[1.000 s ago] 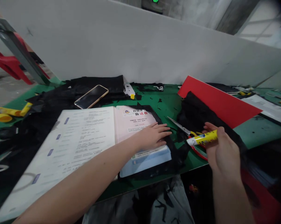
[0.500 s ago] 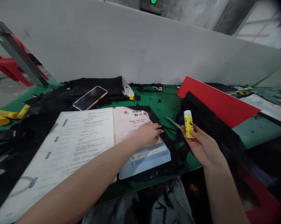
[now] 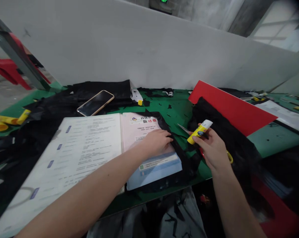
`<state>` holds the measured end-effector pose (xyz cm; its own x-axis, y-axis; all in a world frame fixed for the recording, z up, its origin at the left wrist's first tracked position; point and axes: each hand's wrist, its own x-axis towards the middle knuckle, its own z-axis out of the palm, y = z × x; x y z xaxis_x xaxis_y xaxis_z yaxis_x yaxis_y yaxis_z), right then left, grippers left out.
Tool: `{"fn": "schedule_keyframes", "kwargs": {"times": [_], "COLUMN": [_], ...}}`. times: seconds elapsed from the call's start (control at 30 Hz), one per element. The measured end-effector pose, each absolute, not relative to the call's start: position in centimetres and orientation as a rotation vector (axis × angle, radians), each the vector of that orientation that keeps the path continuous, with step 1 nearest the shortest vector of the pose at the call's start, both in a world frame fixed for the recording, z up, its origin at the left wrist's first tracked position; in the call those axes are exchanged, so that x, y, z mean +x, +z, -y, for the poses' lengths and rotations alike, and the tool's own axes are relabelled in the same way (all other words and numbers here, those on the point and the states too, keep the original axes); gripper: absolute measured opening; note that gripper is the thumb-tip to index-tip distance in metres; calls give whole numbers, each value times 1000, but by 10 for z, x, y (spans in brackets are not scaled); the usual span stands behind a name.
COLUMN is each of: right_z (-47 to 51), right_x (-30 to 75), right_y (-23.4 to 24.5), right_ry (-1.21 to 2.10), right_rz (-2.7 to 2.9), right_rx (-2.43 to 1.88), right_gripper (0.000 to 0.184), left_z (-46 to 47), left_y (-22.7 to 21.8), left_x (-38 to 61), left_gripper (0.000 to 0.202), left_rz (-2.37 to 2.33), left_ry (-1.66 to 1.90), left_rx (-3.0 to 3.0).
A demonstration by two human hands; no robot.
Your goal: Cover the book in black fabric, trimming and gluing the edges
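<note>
R hand [image 3: 214,150] gripped glue stick [image 3: 199,131], tilted, white cap end up-right, over scissors [image 3: 189,131]. L hand [image 3: 156,142] lay flat, open, on booklet [image 3: 144,145] on green bench [image 3: 179,109], just left of stick. R hand nearer.

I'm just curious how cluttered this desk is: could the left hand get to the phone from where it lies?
Probably yes. The left hand rests flat on the open book, and the phone lies uncovered on black cloth beyond it, with nothing between.
</note>
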<state>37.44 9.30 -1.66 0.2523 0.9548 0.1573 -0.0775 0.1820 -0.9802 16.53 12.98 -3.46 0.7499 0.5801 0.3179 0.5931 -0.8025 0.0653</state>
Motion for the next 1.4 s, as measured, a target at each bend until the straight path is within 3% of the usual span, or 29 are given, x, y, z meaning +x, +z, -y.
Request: {"fn": "schedule_keyframes", "kwargs": {"times": [0.3, 0.5, 0.7, 0.83, 0.93, 1.03, 1.4], "right_z": [-100, -85, -43, -22, -14, -10, -11], "right_x": [376, 373, 382, 401, 410, 412, 397], "right_y": [-44, -34, -17, -18, -23, -27, -28], "right_ry": [745, 547, 121, 56, 32, -1, -144], "right_rz": [1270, 1349, 1287, 1867, 2325, 2429, 2141], "right_rx": [-1367, -1327, -1120, -1163, -1076, -1047, -1141], "right_gripper": [54, 79, 41, 19, 24, 28, 20], "left_z": [-129, -130, -129, -129, -128, -128, -129], "left_y": [-32, -34, -33, -33, -33, -32, -32], "left_x": [164, 165, 163, 165, 167, 168, 171], "left_gripper": [30, 28, 29, 28, 25, 24, 23], "left_rz": [964, 962, 952, 944, 949, 939, 450], "left_ry": [-504, -522, -513, -501, -498, -499, -531], "left_rx": [-2897, -2899, -2910, -2905, -2893, -2884, -2815]}}
